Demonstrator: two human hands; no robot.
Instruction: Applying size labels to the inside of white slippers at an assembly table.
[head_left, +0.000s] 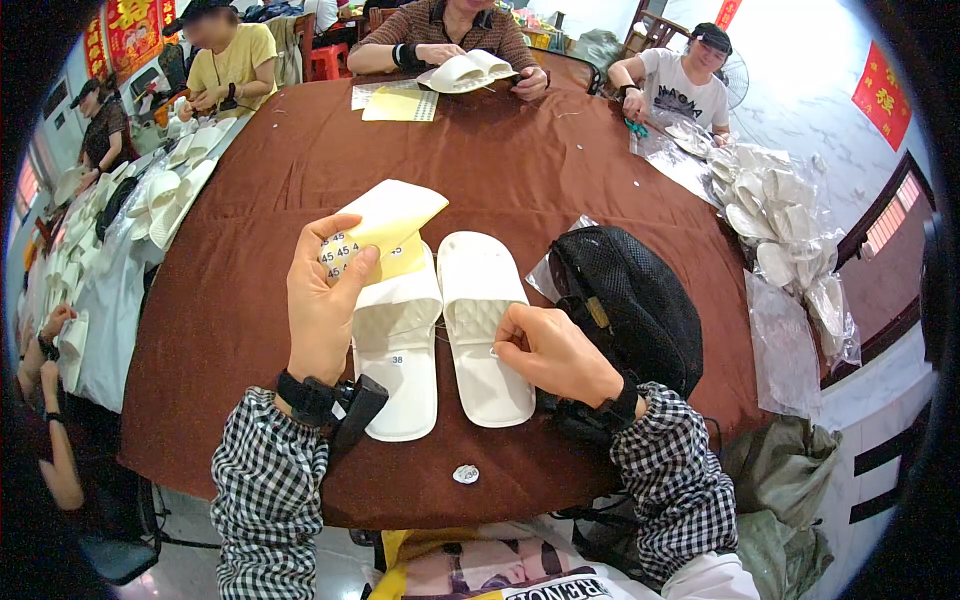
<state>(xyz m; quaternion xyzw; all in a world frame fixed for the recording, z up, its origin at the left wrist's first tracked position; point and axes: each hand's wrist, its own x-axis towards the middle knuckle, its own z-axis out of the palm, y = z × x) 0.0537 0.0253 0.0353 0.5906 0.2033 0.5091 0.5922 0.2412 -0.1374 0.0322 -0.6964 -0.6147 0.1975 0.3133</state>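
Observation:
A pair of white slippers lies side by side in front of me, toe straps away from me. The left slipper has a small round number sticker on its insole, just below the strap. My left hand is closed on a sheet of number stickers with yellow backing, bent over and held above that slipper's toe. Over the insole of the right slipper, my right hand is closed, thumb and fingers pinched together at the surface. A speck of white shows at its fingertips; what they hold is too small to make out.
A black mesh bag stands close beside my right hand. On the brown tablecloth, a crumpled white sticker lies near the front edge. Bagged slippers are heaped at the right. Other people sit around the table, one handling slippers opposite.

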